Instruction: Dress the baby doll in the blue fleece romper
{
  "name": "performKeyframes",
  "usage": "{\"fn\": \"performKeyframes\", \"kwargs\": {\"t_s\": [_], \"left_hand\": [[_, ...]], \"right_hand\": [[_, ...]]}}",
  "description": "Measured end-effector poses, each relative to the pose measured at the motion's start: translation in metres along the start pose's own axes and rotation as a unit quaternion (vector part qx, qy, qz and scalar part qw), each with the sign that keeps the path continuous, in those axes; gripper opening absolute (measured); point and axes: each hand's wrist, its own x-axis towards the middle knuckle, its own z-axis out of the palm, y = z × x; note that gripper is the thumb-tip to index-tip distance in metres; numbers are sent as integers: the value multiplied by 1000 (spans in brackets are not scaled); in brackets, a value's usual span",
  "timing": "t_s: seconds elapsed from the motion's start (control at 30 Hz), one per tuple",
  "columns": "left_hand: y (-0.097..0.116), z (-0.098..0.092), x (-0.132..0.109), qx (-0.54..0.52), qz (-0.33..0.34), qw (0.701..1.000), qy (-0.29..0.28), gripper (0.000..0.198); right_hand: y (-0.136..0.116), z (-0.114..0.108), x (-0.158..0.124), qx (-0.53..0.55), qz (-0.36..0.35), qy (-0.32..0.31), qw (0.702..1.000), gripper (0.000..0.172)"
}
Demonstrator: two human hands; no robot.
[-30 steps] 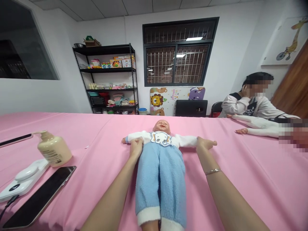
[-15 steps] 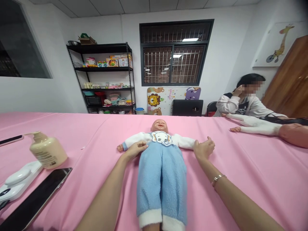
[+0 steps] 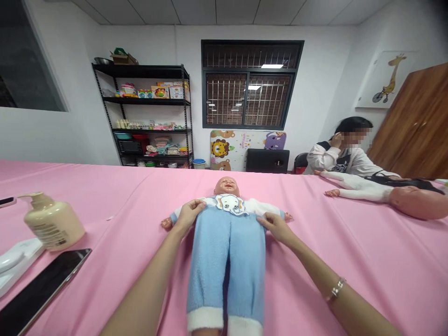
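A baby doll (image 3: 227, 186) lies on its back on a pink cloth, head away from me. It wears a white top with an elephant bib and blue fleecy pants (image 3: 229, 252) with white cuffs. My left hand (image 3: 190, 213) pinches the upper edge of the pants at the doll's side on the left, over its sleeve. On the other side, my right hand (image 3: 275, 225) has its fingers closed on the pants' upper edge. Both arms of the doll stretch outward.
On the left are a pump bottle (image 3: 54, 224), a dark phone (image 3: 45, 284) and a white device (image 3: 17, 263). Another doll (image 3: 416, 200) lies at the right, near a seated person (image 3: 346, 149). A black shelf (image 3: 147, 100) stands behind the pink-covered table (image 3: 140, 186).
My right hand has moved inward from the doll's sleeve end to the pants' edge and closed there. My left hand has shifted slightly up along the pants' side. The camera view has shifted a little.
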Motion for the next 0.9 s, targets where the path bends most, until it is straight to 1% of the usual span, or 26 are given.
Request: {"fn": "performKeyframes", "kwargs": {"t_s": [0.07, 0.13, 0.2, 0.23, 0.27, 0.3, 0.33, 0.37, 0.4, 0.43, 0.47, 0.5, 0.53, 0.6, 0.67, 0.73, 0.8, 0.83, 0.9], "left_hand": [[-8, 2, 4, 36, 21, 999, 7, 42], [-16, 4, 5, 92, 39, 995, 3, 37], [-22, 7, 3, 160, 63, 985, 15, 28], [-23, 10, 2, 190, 77, 978, 33, 25], [-24, 13, 1, 210, 92, 971, 61, 23], [-25, 15, 0, 217, 105, 966, 94, 22], [-26, 18, -1, 215, 114, 962, 126, 21], [-26, 20, -2, 210, 115, 959, 152, 22], [-25, 22, -2, 204, 113, 957, 171, 22], [-25, 24, -2, 200, 109, 957, 181, 22], [-24, 25, -2, 199, 106, 957, 184, 22], [-24, 25, -2, 200, 103, 957, 183, 23], [-23, 25, -2, 201, 102, 957, 183, 23], [-23, 25, -2, 201, 101, 957, 184, 23], [-23, 24, -3, 200, 104, 957, 184, 22], [-24, 24, -3, 199, 106, 956, 186, 23], [-25, 23, -3, 201, 103, 957, 182, 24], [-26, 23, -3, 204, 101, 957, 178, 24], [-25, 23, -3, 209, 97, 959, 166, 25]], "right_hand": [[5, 0, 12, -55, 5, 53, 997, 41], [-3, 5, 13, -90, 4, 113, 990, 26], [-26, 13, 2, -100, -29, 188, 977, 15], [-44, 17, -9, -100, -62, 210, 971, 14], [-63, 21, -21, -91, -104, 215, 967, 13], [-83, 25, -36, -73, -149, 191, 967, 14], [-102, 31, -51, -58, -191, 120, 972, 14], [-117, 38, -66, -63, -233, 12, 970, 16], [-128, 47, -79, -91, -276, -105, 951, 18], [-134, 58, -91, -132, -312, -165, 926, 23], [-135, 70, -101, -170, -350, -177, 904, 27], [-132, 84, -108, -203, -383, -174, 884, 27], [-125, 97, -113, -230, -400, -171, 870, 26], [-107, 119, -119, -261, -416, -162, 856, 25], [-94, 131, -122, -271, -430, -161, 846, 22], [-91, 133, -124, -269, -453, -167, 833, 18], [-101, 123, -122, -257, -466, -168, 830, 16], [-109, 114, -117, -251, -457, -162, 838, 15], [-123, 91, -102, -244, -403, -128, 873, 10]]}}
